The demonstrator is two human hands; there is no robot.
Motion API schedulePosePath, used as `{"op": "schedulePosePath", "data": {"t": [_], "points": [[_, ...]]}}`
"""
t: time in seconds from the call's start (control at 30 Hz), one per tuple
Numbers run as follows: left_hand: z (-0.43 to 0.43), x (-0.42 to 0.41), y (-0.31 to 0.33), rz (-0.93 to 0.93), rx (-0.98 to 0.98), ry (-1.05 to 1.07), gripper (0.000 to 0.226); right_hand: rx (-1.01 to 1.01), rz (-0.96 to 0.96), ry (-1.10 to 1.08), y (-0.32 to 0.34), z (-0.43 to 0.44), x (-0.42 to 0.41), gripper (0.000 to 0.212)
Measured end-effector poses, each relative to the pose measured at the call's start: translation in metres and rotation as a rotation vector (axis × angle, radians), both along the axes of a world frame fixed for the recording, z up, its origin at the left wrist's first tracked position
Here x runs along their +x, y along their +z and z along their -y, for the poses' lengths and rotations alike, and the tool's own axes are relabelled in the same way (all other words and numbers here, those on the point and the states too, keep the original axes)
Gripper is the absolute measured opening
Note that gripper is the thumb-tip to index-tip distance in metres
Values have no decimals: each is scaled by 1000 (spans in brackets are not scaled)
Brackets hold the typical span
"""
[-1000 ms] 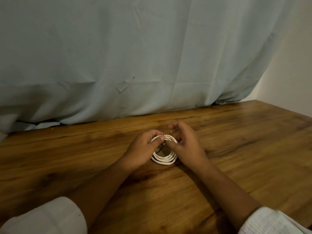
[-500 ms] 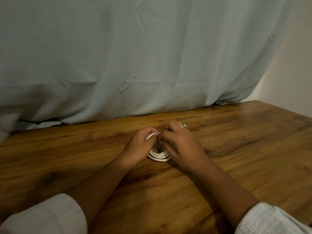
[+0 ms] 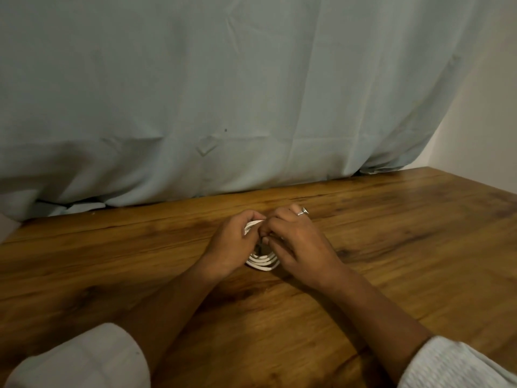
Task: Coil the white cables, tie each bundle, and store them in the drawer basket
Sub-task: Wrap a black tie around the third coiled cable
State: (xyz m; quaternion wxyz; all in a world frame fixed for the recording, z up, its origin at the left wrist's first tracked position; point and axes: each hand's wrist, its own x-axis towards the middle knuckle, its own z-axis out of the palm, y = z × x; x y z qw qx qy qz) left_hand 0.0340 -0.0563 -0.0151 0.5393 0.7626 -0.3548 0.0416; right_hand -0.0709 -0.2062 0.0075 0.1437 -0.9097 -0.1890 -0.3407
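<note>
A white cable wound into a small coil (image 3: 261, 261) stands on edge on the wooden table (image 3: 391, 247), between my two hands. My left hand (image 3: 233, 245) grips the coil's left side, its fingers curled over the upper loops. My right hand (image 3: 296, 243) wears a ring and curls its fingers onto the coil's top and right side, its fingertips meeting the left hand's. Most of the coil is hidden behind the fingers; only the lower loops and a bit of the top show. No tie or drawer basket is in view.
A pale blue cloth (image 3: 223, 93) hangs behind the table and rests along its far edge. A light wall (image 3: 481, 121) shows at the right. My white sleeves lie at the bottom corners.
My right hand has closed in over the coil's top, its fingertips now against the left hand's. The coil, plainly open a second ago, is now mostly covered.
</note>
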Motion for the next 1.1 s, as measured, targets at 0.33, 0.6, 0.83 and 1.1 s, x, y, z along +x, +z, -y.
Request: {"op": "schedulePosePath", "data": {"t": [0.33, 0.6, 0.83, 1.1], "points": [[7, -19, 3, 193, 96, -84, 20, 671, -46, -41, -12, 14, 10, 19], [5, -27, 3, 341, 195, -49, 15, 1015, -258, 41, -7, 13, 5, 25], [4, -36, 11, 521, 254, -18, 24, 1333, -597, 84, -4, 25, 5, 21], [3, -35, 12, 498, 191, -46, 25, 1411, -675, 123, -2, 32, 6, 31]]}}
